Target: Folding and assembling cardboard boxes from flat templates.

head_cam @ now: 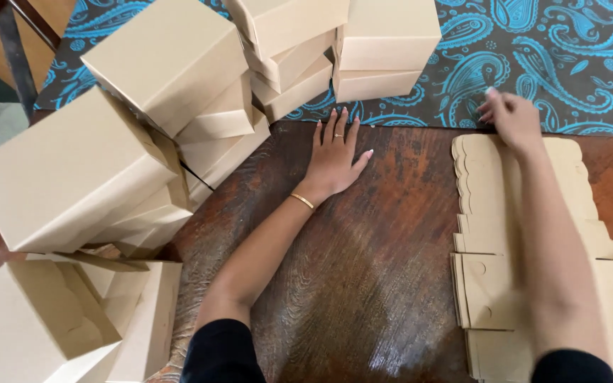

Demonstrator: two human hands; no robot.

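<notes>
1. On the far left sit many folded brown boxes (72, 170), piled up in a tall, leaning heap (some tip sideways).
2. More brown boxes (335, 42) are stacked at the top, near the middle.
3. The left hand (335, 159) lies flat on the dark wooden tabletop (370, 269). Its fingers are spread wide and straight, and it holds nothing. The fingertips are just beside the stacked boxes.
4. There is a thin gold bracelet (302, 201) on the left wrist, and a ring on one finger.
5. A blue cloth with swirly shapes (569, 57) covers the far side of the tabletop.
6. On the right lies a stack of flat brown cardboard sheets (491, 284), not folded up.
7. The right hand (512, 117) is at the far end of that flat stack, where it meets the blue cloth. Its fingers are bent and pinched close together (it is blurry, so I cannot tell if it has hold of a sheet).
8. The right arm lies over the flat stack.
</notes>
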